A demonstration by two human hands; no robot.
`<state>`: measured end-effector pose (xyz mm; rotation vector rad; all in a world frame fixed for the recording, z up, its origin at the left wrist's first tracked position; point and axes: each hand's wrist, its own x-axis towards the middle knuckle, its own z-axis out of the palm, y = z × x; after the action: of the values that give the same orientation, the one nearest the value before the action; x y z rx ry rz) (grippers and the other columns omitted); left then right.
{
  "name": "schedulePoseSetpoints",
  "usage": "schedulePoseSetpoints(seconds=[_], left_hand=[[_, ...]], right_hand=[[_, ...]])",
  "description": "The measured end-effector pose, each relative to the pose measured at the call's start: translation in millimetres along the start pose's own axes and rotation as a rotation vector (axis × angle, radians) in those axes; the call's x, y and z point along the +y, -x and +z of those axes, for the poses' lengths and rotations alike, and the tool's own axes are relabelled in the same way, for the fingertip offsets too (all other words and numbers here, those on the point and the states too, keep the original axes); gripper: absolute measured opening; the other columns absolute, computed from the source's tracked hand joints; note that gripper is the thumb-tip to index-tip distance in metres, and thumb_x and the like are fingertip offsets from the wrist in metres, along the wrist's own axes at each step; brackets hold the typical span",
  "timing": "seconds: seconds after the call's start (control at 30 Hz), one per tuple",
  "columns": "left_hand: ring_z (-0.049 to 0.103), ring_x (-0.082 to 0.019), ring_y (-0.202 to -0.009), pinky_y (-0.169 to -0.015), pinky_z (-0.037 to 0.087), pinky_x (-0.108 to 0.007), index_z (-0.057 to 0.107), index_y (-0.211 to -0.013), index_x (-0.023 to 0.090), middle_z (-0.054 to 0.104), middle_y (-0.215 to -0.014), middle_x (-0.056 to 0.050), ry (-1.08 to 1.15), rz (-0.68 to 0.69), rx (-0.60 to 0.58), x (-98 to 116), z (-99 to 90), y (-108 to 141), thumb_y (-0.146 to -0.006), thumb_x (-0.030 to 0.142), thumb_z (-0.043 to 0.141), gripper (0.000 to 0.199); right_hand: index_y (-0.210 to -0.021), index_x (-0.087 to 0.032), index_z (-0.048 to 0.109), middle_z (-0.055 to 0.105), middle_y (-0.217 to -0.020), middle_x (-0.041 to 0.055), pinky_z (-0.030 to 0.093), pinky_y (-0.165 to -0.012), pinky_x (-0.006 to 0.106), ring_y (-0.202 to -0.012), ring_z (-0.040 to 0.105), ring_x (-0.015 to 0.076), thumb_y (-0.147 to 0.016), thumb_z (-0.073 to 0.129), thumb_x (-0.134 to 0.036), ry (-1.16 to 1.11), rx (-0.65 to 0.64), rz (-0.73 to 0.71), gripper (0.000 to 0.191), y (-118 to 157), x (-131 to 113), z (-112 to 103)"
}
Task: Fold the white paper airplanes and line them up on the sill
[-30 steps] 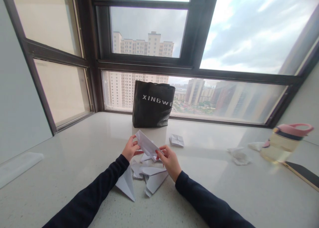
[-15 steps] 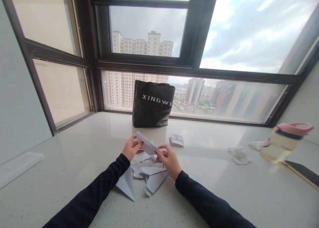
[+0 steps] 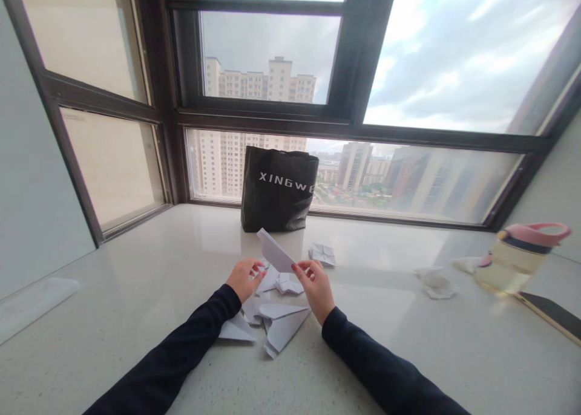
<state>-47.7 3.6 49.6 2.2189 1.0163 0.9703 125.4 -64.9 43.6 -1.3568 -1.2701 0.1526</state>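
Observation:
My right hand (image 3: 316,287) pinches the lower right end of a folded white paper strip (image 3: 276,251), which slants up to the left in front of the black bag. My left hand (image 3: 246,278) is beside it, off the strip, with fingers curled close together; whether anything small is between them is hidden. Under and between my hands lie several folded white papers, among them a star-like piece (image 3: 288,284) and a pointed one (image 3: 284,325) nearer to me. Part of another folded paper (image 3: 238,330) shows beneath my left sleeve.
A black bag (image 3: 279,191) stands by the window. Right of it lies a square folded paper (image 3: 322,254). Farther right are crumpled paper (image 3: 436,282), a pink-lidded bottle (image 3: 517,261) and a dark flat object (image 3: 551,315). A whitish strip (image 3: 36,306) lies at the left.
My left hand has let go of the paper strip and moved slightly down and right. The strip's upper end has swung up and right. The paper beneath my left sleeve has shifted.

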Motion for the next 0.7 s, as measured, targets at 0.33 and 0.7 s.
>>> schedulePoseSetpoints(seconds=[0.33, 0.7], left_hand=[[0.051, -0.024, -0.079, -0.072, 0.036, -0.034, 0.053, -0.058, 0.018, 0.055, -0.069, -0.003, -0.243, -0.175, 0.049, -3, 14.5, 5, -0.056, 0.032, 0.065, 0.019], [0.059, -0.016, -0.069, -0.061, 0.048, -0.030, 0.048, -0.089, 0.014, 0.060, -0.085, -0.006, 0.380, -0.117, 0.139, -10, -20.2, -13, -0.067, 0.031, 0.053, 0.028]], right_hand=[[-0.072, -0.017, 0.056, 0.057, -0.069, 0.0029, 0.035, -0.049, 0.025, -0.056, 0.046, 0.0134, -0.071, 0.052, -0.045, -0.045, -0.042, 0.035, 0.029, 1, 2, 2], [-0.073, -0.018, 0.058, 0.056, -0.067, 0.0030, 0.038, -0.054, 0.027, -0.058, 0.047, 0.0148, -0.074, 0.051, -0.041, 0.039, -0.112, -0.030, 0.025, -1, 4, -1]])
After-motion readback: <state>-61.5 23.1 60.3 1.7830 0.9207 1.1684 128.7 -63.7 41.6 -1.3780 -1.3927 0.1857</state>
